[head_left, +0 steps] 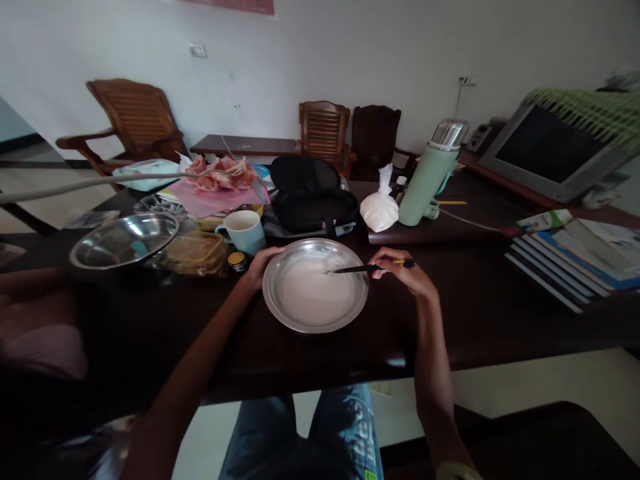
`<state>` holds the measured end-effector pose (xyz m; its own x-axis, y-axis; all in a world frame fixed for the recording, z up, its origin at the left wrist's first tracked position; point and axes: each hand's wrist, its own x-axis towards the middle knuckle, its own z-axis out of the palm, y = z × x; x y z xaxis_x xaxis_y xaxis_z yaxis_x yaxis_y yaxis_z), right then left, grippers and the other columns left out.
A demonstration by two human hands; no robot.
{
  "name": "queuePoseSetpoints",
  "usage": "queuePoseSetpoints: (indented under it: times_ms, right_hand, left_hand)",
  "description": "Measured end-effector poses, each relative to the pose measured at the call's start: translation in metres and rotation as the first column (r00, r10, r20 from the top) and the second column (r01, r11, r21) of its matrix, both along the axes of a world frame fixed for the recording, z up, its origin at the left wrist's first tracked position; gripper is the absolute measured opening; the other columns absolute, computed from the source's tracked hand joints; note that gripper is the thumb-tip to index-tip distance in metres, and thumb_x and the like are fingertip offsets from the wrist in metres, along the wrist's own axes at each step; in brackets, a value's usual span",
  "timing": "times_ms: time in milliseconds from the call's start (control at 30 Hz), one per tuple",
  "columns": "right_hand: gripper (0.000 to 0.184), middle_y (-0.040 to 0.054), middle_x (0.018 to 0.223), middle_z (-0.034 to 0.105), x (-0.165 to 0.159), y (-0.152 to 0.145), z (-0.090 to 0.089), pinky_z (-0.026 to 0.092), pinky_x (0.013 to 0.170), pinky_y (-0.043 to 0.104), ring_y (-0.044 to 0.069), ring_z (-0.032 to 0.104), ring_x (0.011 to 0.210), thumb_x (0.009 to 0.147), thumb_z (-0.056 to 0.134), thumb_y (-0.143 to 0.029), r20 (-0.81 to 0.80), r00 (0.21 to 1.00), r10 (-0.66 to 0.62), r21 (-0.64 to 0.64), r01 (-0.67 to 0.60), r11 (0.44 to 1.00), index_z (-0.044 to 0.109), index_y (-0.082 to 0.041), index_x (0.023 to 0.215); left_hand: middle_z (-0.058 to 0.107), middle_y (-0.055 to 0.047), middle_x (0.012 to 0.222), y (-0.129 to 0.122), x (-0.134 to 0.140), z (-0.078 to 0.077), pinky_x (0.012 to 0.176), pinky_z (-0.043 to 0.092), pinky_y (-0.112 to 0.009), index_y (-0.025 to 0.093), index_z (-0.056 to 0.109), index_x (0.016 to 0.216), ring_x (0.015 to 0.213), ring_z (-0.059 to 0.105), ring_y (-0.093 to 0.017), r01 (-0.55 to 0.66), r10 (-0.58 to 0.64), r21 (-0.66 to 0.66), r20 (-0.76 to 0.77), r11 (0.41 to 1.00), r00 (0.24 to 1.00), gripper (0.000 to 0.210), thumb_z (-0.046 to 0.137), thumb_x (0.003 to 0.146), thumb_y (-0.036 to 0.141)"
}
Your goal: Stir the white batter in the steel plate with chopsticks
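Observation:
A shallow metal bowl holding a smooth, whitish liquid mixture rests on the dark table in front of me. My left hand grips its rim at the left, fingers on the far edge. In my right hand are black chopsticks with gold marks near the upper end. They slant across the right rim, and their tips dip into the mixture. Just beyond my left hand stand a light blue mug and a small jar with a yellow lid.
Behind the bowl sit a black bag, a tied bag of white powder and a green thermos. An empty metal basin and a plastic food container lie left. Stacked books are right. Another person's arm shows at left.

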<state>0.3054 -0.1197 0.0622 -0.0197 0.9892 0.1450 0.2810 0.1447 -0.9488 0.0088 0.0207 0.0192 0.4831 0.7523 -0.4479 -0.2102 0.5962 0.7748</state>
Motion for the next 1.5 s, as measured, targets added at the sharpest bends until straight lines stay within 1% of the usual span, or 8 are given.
queuePoseSetpoints:
  times_ms: [200,433,633,833,1000,1167,1367,1500]
  right_hand:
    - [0.013,0.0019,0.065,0.068,-0.014,-0.002,0.001,0.051,0.064,0.028,0.016,0.066,0.063,0.079,0.059,-0.026,-0.017,0.981,0.192,-0.079,-0.193,0.978,0.067,-0.015,0.078]
    - [0.013,0.0032,0.080,0.069,-0.008,-0.003,0.002,0.051,0.068,0.029,0.016,0.065,0.071,0.079,0.059,-0.026,0.029,1.000,-0.006,0.048,0.005,0.999,0.067,-0.018,0.073]
    - [0.014,0.0036,0.081,0.070,-0.018,-0.002,-0.001,0.053,0.070,0.031,0.018,0.066,0.073,0.081,0.059,-0.029,-0.011,0.985,0.173,-0.059,-0.173,0.983,0.067,-0.019,0.079]
    - [0.014,0.0042,0.081,0.069,-0.003,-0.007,0.002,0.052,0.070,0.030,0.017,0.065,0.072,0.081,0.059,-0.028,0.061,0.998,-0.018,0.040,0.016,0.999,0.067,-0.018,0.075]
    - [0.016,0.0034,0.077,0.069,-0.011,-0.004,0.000,0.052,0.066,0.030,0.017,0.066,0.067,0.080,0.061,-0.030,-0.027,0.980,0.197,-0.101,-0.198,0.975,0.068,-0.017,0.078]
    - [0.013,0.0030,0.078,0.068,-0.006,-0.003,-0.002,0.051,0.068,0.028,0.016,0.065,0.070,0.080,0.060,-0.028,0.018,1.000,0.009,-0.015,-0.009,1.000,0.067,-0.017,0.078]
    - [0.017,0.0032,0.073,0.069,-0.013,-0.002,0.000,0.049,0.067,0.030,0.018,0.065,0.069,0.082,0.058,-0.031,0.056,0.976,0.210,-0.086,-0.205,0.975,0.067,-0.017,0.077]
    - [0.014,0.0030,0.085,0.070,-0.011,-0.002,0.000,0.047,0.075,0.030,0.019,0.063,0.084,0.083,0.056,-0.028,0.162,0.986,0.047,0.034,-0.053,0.998,0.068,-0.020,0.081]
  left_hand:
    - [0.071,-0.003,0.060,0.024,0.019,0.000,0.052,0.048,-0.028,0.016,0.069,0.105,0.048,0.062,-0.019,0.016,-0.014,0.027,-0.063,1.000,0.998,0.031,0.054,0.078,0.018]
    - [0.066,-0.003,0.050,0.035,0.030,0.004,0.051,0.045,-0.026,0.009,0.072,0.093,0.044,0.060,-0.017,0.091,-0.091,-0.006,-0.129,0.996,0.987,0.027,0.046,0.085,0.015]
    - [0.067,-0.001,0.052,0.035,0.031,0.002,0.048,0.044,-0.025,0.012,0.072,0.090,0.040,0.057,-0.015,0.122,-0.120,0.016,-0.099,0.992,0.988,0.022,0.052,0.084,0.017]
    - [0.065,-0.002,0.049,0.040,0.032,-0.004,0.050,0.046,-0.026,0.013,0.072,0.076,0.043,0.059,-0.016,0.127,-0.127,-0.005,-0.092,0.992,0.988,0.019,0.055,0.083,0.020]
    - [0.067,0.000,0.053,0.038,0.032,-0.004,0.053,0.047,-0.025,0.013,0.072,0.080,0.045,0.060,-0.016,0.086,-0.081,0.036,-0.129,0.996,0.988,0.014,0.059,0.081,0.018]
    - [0.067,-0.001,0.053,0.036,0.031,-0.001,0.054,0.046,-0.027,0.012,0.073,0.083,0.046,0.060,-0.017,0.103,-0.099,0.017,-0.145,0.995,0.984,0.017,0.057,0.082,0.020]
    - [0.069,0.000,0.059,0.031,0.029,-0.001,0.058,0.047,-0.029,0.016,0.073,0.091,0.049,0.059,-0.017,0.087,-0.082,0.038,-0.110,0.995,0.990,0.017,0.062,0.078,0.019]
    - [0.068,-0.001,0.058,0.026,0.030,0.003,0.062,0.047,-0.030,0.018,0.073,0.089,0.055,0.061,-0.020,0.056,-0.050,0.046,-0.120,0.997,0.992,0.016,0.063,0.078,0.021]
